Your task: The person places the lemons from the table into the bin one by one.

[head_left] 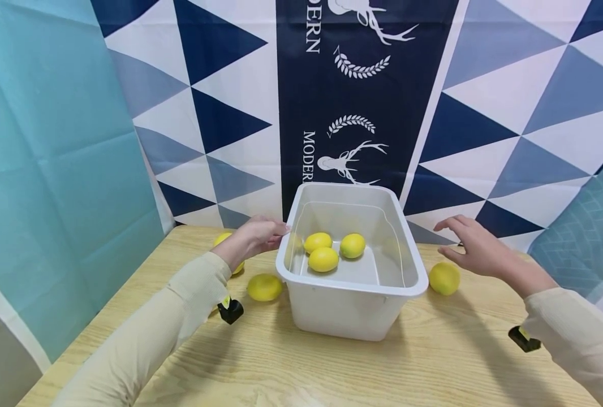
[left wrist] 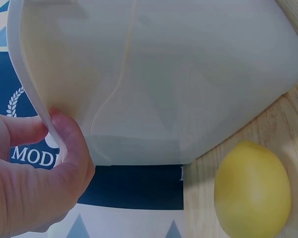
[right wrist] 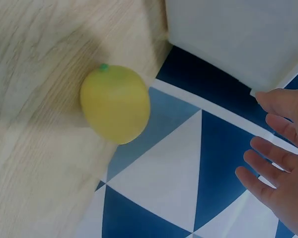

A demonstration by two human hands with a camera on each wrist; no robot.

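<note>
A white plastic bin (head_left: 342, 311) stands on the table with three yellow lemons inside, one of them this lemon (head_left: 323, 259). My left hand (head_left: 258, 233) pinches the bin's left rim between thumb and fingers, as the left wrist view shows. Below that hand lies a lemon (head_left: 264, 287) on the wood; another lemon (head_left: 238, 267) is partly hidden behind my left wrist. To the bin's right, my right hand (head_left: 477, 249) hovers with loosely bent fingers, holding nothing. Beneath and left of it sits one more lemon (right wrist: 115, 104), apart from the fingers.
The wooden table (head_left: 301, 373) extends toward me in front of the bin. Right behind the bin hangs a patterned cloth (head_left: 240, 96) with triangles and deer prints. A teal cloth (head_left: 62, 147) closes off the left side. Each wrist carries a small black device (head_left: 230, 311).
</note>
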